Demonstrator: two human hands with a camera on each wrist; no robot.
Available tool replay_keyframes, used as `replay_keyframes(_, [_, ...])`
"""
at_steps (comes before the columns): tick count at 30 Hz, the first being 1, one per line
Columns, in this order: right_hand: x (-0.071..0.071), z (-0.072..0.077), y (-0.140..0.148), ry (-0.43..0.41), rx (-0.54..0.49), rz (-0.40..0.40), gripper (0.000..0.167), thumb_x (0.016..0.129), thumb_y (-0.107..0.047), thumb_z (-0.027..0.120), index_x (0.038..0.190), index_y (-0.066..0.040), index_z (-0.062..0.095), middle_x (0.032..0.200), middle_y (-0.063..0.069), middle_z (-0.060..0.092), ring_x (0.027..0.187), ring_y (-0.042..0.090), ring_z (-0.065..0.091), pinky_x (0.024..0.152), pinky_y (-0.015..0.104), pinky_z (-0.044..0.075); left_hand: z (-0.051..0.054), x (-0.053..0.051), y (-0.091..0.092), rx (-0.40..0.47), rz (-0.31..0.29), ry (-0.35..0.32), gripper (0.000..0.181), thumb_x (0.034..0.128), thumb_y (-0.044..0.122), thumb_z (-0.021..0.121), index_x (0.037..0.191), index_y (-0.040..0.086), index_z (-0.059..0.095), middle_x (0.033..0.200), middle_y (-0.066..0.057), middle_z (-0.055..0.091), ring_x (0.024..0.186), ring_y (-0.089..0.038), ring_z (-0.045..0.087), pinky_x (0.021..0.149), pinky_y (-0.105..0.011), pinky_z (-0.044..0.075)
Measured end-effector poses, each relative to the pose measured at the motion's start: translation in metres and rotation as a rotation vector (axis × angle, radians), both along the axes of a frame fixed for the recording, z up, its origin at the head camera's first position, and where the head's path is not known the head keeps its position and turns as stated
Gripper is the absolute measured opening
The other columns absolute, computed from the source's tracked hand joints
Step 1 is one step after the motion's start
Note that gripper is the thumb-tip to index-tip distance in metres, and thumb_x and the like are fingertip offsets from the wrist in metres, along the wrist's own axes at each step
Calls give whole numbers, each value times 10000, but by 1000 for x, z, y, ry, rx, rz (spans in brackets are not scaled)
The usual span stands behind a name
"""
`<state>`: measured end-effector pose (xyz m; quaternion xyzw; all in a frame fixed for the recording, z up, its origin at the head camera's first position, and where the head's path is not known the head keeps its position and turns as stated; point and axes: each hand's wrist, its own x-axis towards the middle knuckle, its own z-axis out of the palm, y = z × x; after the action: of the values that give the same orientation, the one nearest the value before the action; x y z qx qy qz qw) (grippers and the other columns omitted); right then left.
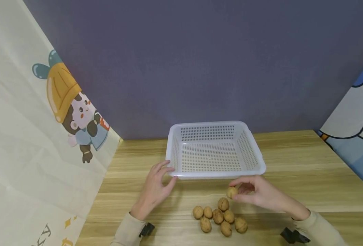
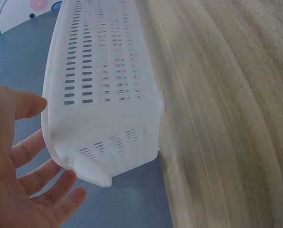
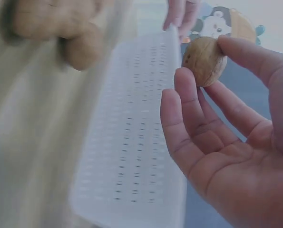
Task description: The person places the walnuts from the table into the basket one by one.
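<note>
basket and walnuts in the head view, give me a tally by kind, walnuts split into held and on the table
Walnuts on the table: 8
Walnut held in the right hand: 1
Basket: 1
Total: 10, of which 9 are walnuts

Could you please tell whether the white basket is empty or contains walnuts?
The white basket is empty: the head view shows nothing inside. The right hand pinches one walnut; the other walnuts lie on the table.
</note>
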<state>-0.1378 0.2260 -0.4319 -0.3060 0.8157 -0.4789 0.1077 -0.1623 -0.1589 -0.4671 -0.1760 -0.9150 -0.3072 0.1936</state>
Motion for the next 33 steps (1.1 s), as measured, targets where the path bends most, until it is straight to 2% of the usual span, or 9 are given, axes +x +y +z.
replay_keyframes(6, [-21, 35, -3, -57, 41, -33, 368, 987, -209, 773, 1287, -7, 712, 1030, 7, 794, 917, 67, 737, 817, 263, 661, 0, 1, 1, -9, 4, 13, 286, 894, 225, 833, 1153, 124, 768, 1459, -132, 665, 1354, -352, 606, 1173, -566, 504])
replay_keyframes(12, [-39, 54, -7, -69, 34, -110, 415, 991, -219, 766, 1331, 7, 695, 1097, 65, 798, 957, 71, 739, 776, 273, 648, 2, 3, 2, -12, -4, 13, 284, 910, 258, 811, 1154, 120, 769, 1455, -135, 669, 1352, -354, 607, 1168, -568, 508])
replay_keyframes(15, [-47, 59, -9, -61, 34, -141, 432, 996, -231, 757, 1359, -9, 686, 1152, 93, 784, 979, 84, 736, 770, 276, 633, 3, 3, 2, -14, -4, 16, 284, 916, 270, 799, 1155, 119, 767, 1458, -135, 667, 1355, -357, 604, 1163, -575, 509])
replay_keyframes(22, [-70, 65, -16, -66, 57, -230, 490, 996, -321, 760, 1405, -65, 672, 1223, 109, 769, 1017, 116, 739, 858, 305, 625, 3, 2, 3, -13, -5, 35, 291, 896, 256, 811, 1143, 109, 767, 1444, -145, 675, 1336, -361, 616, 1142, -582, 522])
replay_keyframes(28, [-95, 71, -22, -82, 59, -299, 565, 986, -413, 764, 1436, -90, 653, 1321, 127, 737, 1093, 183, 748, 997, 459, 619, 3, 1, 2, -19, -2, 5, 295, 910, 282, 813, 1154, 123, 765, 1451, -136, 671, 1351, -350, 610, 1163, -565, 512])
replay_keyframes(33, [-117, 70, -25, -112, 45, -321, 630, 975, -505, 751, 1455, -113, 637, 1416, 130, 684, 1212, 292, 713, 1092, 557, 562, 4, 1, 3, -22, -6, 21, 291, 903, 272, 826, 1144, 120, 763, 1438, -141, 676, 1339, -353, 619, 1150, -569, 521])
